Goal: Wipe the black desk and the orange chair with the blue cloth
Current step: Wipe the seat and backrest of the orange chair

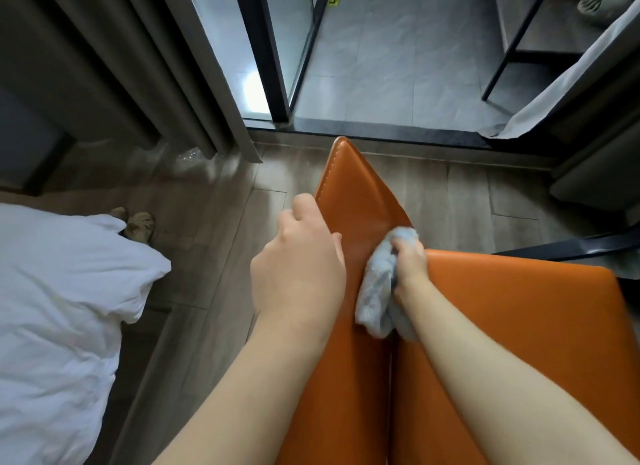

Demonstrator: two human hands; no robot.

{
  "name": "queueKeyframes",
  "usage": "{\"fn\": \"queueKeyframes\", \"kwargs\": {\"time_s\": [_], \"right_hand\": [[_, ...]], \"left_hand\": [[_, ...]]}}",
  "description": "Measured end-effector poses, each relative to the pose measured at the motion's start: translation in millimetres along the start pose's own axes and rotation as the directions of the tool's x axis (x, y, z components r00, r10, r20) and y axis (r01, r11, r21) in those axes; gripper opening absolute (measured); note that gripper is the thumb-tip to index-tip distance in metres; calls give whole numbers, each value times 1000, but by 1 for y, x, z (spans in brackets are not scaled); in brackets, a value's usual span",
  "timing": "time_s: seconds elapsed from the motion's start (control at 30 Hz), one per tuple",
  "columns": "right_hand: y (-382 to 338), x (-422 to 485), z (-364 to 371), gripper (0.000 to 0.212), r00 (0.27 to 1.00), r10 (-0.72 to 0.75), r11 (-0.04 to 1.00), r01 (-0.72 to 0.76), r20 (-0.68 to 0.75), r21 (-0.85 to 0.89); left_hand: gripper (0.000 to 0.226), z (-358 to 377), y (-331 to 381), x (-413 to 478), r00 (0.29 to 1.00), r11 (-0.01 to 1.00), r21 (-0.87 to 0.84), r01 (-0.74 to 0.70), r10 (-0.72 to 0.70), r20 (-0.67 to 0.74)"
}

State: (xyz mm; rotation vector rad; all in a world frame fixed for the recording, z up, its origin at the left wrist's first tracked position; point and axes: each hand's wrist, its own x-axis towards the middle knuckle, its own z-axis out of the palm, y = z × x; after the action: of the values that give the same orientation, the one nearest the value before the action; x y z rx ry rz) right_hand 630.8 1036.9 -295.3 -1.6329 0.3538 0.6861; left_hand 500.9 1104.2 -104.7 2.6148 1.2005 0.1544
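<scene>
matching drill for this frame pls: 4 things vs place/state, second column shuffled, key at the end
Things:
1. left hand
2. right hand
3. blue cloth
4. white bedding

Place or state:
A. grips the top edge of the orange chair
B. lies at the far left of the view
C. fingers curled round the cloth
D. bunched up against the chair's back

Pairs: 1-A, 2-C, 3-D, 4-B
</scene>
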Motion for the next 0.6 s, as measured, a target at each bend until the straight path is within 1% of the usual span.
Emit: {"fn": "queueKeyframes", "kwargs": {"time_s": [0.03, 0.07, 0.1, 0.13, 0.17, 0.2, 0.23, 0.27, 0.33, 0.4, 0.43, 0.47, 0.5, 0.53, 0.57, 0.6], "right_hand": [[-16, 11, 5, 39, 992, -123, 992, 123, -3, 24], [-23, 14, 7, 46, 987, -161, 985, 160, -15, -58], [-16, 17, 3, 46, 985, -167, 975, 170, 35, -139], [-6, 21, -5, 40, 996, -84, 967, 91, 39, -238], [16, 27, -14, 30, 995, 37, 948, -6, 90, -319], [37, 23, -22, 25, 983, 151, 919, -101, 103, -381], [58, 21, -30, 25, 962, 248, 886, -178, 113, -428], [76, 12, -37, 28, 949, 292, 864, -211, 115, -457], [92, -5, -47, 37, 937, 327, 847, -234, 120, -478], [85, -10, -52, 30, 915, 381, 836, -280, 132, -472], [72, -9, -52, 25, 917, 373, 839, -269, 139, -473], [59, 0, -46, 21, 942, 313, 857, -223, 124, -464], [47, 10, -41, 19, 969, 213, 884, -135, 128, -448], [38, 21, -34, 19, 986, 118, 907, -58, 119, -417], [31, 30, -29, 23, 991, 65, 917, -12, 120, -400], [32, 37, -27, 29, 991, 53, 896, 8, 126, -444]], "left_hand": [[34, 0, 0, 1, 1000, 1000, -2, 2, -2, 7], [34, 1, 0, 1, 1000, 1000, -4, 0, 0, 6], [34, 1, -1, 1, 1000, 1000, -6, -5, 5, -1], [34, 2, -1, 0, 1000, 1000, -8, -11, 11, -13], [34, 2, -2, -1, 1000, 1000, -11, -14, 14, -25], [35, 2, -2, -1, 999, 1000, -17, -14, 13, -35], [35, 2, -2, -1, 999, 1000, -23, -13, 12, -41], [35, 2, -2, 0, 999, 1000, -26, -17, 15, -44], [36, 1, -2, -1, 999, 1000, -25, -16, 16, -39], [35, -1, -1, -2, 1000, 1000, -25, -14, 13, -25], [34, -1, 0, -2, 1000, 1000, -26, -11, 10, -19], [33, -1, 0, -2, 1000, 1000, -27, -7, 6, -16], [33, -1, 0, -1, 1000, 1000, -29, -2, 2, -14], [32, -1, 0, -1, 1000, 999, -32, -1, 1, -14], [32, 0, 0, 0, 1000, 999, -34, -3, 3, -14], [32, 0, 0, -1, 1000, 999, -35, -6, 5, -15]]}}
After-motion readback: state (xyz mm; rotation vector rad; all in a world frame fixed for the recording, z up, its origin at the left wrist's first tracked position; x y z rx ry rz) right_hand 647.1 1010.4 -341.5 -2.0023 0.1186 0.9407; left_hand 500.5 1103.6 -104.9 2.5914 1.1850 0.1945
